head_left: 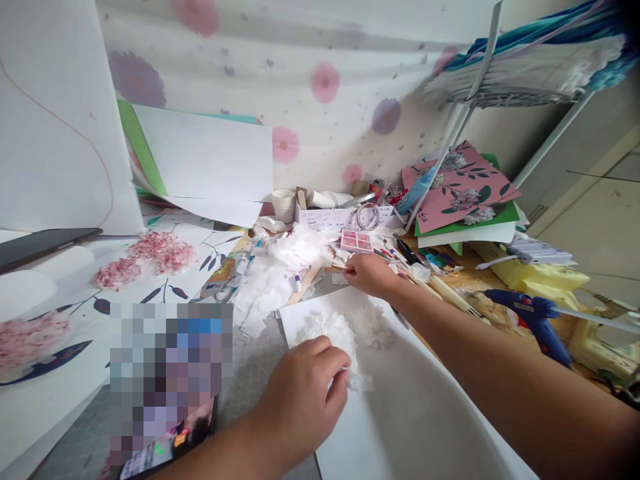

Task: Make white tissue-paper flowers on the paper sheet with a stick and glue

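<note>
Over a white sheet of paper [390, 400], my left hand [313, 387] has its thumb and fingers pinched together at the near edge of a cluster of crumpled white tissue [330, 327]. Whatever it pinches is hidden or too small to name. A second, greyish ruffled cluster [373, 327] lies beside it on the sheet. My right hand [370, 273] is stretched forward beyond the sheet, with its fingers curled closed. It is close to a small pink compartment box [356, 240] and a pile of white tissue [300, 250]; what it holds, if anything, does not show.
To the right lie a blue glue gun [530, 310] and pink flower artwork [465, 190]. Paper cups [283, 205] stand at the back. On the left are a phone [170, 440], partly blurred, and a sheet with pink ruffled flowers [160, 253]. A white pole [450, 140] rises at right.
</note>
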The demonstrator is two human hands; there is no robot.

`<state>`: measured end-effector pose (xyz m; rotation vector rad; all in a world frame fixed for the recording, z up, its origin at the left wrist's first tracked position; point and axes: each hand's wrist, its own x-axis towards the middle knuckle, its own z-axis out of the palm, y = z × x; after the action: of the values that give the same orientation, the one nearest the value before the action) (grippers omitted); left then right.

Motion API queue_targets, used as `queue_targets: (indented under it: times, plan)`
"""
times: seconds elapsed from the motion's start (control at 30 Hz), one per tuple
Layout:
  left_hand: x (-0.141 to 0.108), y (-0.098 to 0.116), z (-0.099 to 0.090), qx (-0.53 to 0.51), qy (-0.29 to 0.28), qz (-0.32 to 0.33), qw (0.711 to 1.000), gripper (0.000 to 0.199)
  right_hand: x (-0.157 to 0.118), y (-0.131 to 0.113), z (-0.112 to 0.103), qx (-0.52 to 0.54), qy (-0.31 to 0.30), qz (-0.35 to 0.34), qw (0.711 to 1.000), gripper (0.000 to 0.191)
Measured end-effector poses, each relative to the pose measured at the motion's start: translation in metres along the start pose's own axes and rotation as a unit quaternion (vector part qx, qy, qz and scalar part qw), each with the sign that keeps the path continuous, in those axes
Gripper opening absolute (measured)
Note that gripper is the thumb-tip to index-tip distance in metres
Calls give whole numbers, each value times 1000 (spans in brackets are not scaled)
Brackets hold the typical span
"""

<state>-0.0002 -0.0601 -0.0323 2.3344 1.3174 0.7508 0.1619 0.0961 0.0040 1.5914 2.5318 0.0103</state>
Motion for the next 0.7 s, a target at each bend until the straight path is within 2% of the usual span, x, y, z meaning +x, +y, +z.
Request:
queue_targets:
  times: [0.2, 0.43, 0.57, 0.7]
  plan:
    - [1, -1, 1, -11, 54, 8, 998, 20, -14, 15, -4, 19, 9, -33, 999, 27]
    - [1, -1, -4, -27, 108, 15, 994, 19, -1, -3, -5, -18, -17, -33, 999, 28]
    - [1, -3, -6, -30, 113, 10, 993, 18, 4, -9, -5, -38, -18, -34, 999, 29]
    - [0, -3, -5, -35, 114, 2, 993, 18, 3, -1, 0, -30, -2, -34, 999, 28]
